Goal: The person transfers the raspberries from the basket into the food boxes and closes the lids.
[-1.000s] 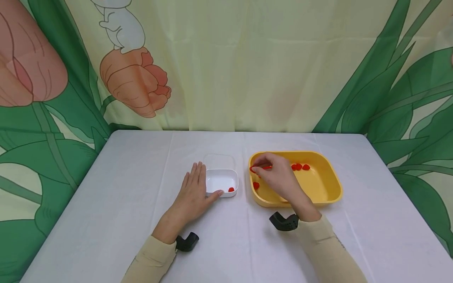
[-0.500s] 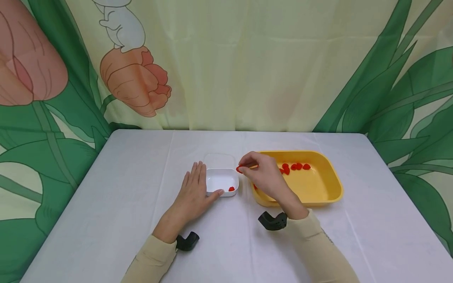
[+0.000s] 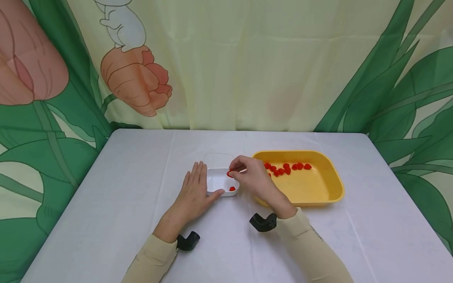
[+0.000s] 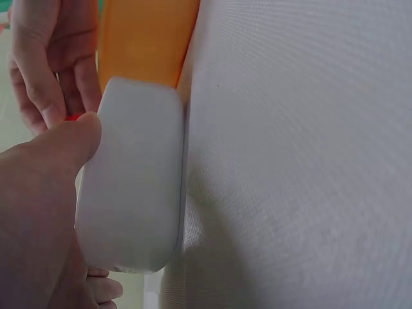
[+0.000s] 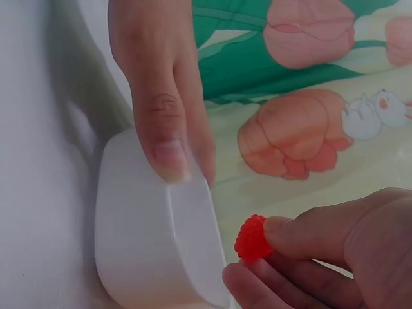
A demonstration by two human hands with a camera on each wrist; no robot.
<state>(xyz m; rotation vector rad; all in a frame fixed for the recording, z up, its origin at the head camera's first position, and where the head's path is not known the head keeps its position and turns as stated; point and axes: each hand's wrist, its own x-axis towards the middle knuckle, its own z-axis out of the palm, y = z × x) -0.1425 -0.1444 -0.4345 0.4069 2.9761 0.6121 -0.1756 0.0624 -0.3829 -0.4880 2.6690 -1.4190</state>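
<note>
A red raspberry (image 5: 252, 238) with a bumpy skin is pinched between thumb and fingers of my right hand (image 3: 253, 177). It is held over the right side of a small white box (image 3: 215, 181). Inside that box another raspberry (image 3: 232, 189) lies near the front right corner. My left hand (image 3: 191, 192) lies along the box's left side with straight fingers, its thumb touching the front rim. The left wrist view shows the box's white outer wall (image 4: 132, 180) and the thumb at its rim.
A yellow tray (image 3: 311, 193) stands to the right, with several red raspberries (image 3: 287, 171) mostly along its back left part. Behind the white box a clear lid (image 3: 219, 154) shows as a faint outline. A white cloth covers the table (image 3: 141, 157); a printed curtain (image 3: 226, 70) hangs behind.
My right hand has moved left from the yellow tray to over the white box, carrying the raspberry. The left hand has stayed at the box.
</note>
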